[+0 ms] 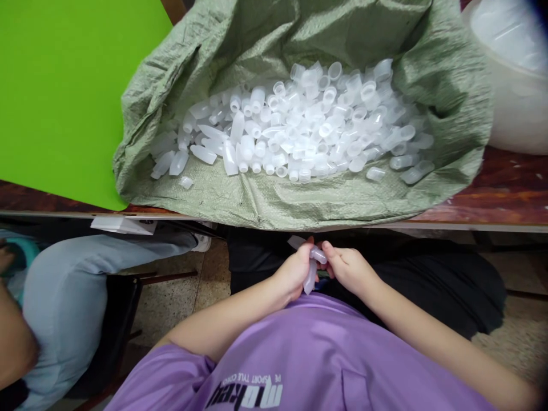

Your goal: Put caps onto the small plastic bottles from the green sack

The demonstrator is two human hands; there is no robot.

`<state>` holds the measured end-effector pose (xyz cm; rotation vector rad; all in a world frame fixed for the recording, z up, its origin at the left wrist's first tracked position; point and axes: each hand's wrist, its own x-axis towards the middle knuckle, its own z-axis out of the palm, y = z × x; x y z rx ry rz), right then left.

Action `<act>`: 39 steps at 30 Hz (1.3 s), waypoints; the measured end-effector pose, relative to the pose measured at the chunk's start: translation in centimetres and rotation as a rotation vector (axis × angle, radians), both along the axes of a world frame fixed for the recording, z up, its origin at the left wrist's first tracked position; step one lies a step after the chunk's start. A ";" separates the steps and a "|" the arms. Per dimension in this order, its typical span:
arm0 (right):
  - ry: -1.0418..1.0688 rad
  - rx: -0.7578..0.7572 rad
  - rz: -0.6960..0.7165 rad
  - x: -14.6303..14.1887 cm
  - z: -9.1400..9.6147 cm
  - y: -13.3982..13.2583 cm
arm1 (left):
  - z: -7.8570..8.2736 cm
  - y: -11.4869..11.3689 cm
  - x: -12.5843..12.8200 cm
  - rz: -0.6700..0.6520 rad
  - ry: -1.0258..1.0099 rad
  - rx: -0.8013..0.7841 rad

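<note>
My left hand [296, 273] is closed around several small translucent plastic bottles, low in front of my purple shirt and below the table edge. One bottle [310, 278] points down out of the palm, and the end of another piece [295, 242] sticks out past the fingers. Between both hands lies a third plastic piece [318, 254], gripped at its side by the thumb and fingers of my right hand [351, 269]. Its far end is partly hidden by the fingers. Ahead on the table, a heap of similar bottles and caps [299, 131] rests on a green woven sack [291, 208].
A bright green sheet [64, 97] covers the table's left side. At the right stands a whitish tub [514, 108] with clear plastic inside. Another person's grey-trousered leg [68, 297] is close on my left, beside a teal container [21, 260]. A white box [123, 224] sits under the table edge.
</note>
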<state>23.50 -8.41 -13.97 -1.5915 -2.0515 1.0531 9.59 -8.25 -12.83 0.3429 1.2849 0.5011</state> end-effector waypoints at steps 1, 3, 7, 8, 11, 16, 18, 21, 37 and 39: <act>-0.013 0.060 -0.021 -0.1 -0.2 -0.2 | -0.2 0.0 0.0 0.019 0.013 0.025; -0.034 0.248 -0.028 0.0 -0.6 -0.5 | -0.6 0.0 0.1 0.062 0.034 0.067; 0.003 0.180 -0.015 0.1 -1.1 -0.9 | -1.2 0.1 0.2 0.058 0.033 0.096; 0.005 0.130 -0.029 0.1 -1.1 -0.8 | -1.3 0.1 0.2 0.047 0.036 0.100; -0.015 0.194 -0.085 -0.2 -1.0 -0.7 | -1.5 0.1 0.1 0.052 0.041 0.130; 0.025 0.175 -0.086 -0.7 -1.4 -0.6 | -1.7 0.1 -0.1 0.035 0.103 0.108; 0.016 0.225 -0.095 -0.8 -1.5 -0.7 | -1.6 0.2 -0.1 0.086 0.072 0.136; 0.030 0.253 -0.063 -1.1 -1.3 -0.7 | -1.3 0.3 -0.1 0.167 0.011 0.182; 0.372 -0.291 -0.266 -2.6 -2.1 0.1 | -2.3 1.8 -0.5 0.019 0.063 0.041; 0.297 -0.248 -0.293 -1.2 -1.2 0.4 | -2.5 2.1 -0.7 0.027 0.109 0.081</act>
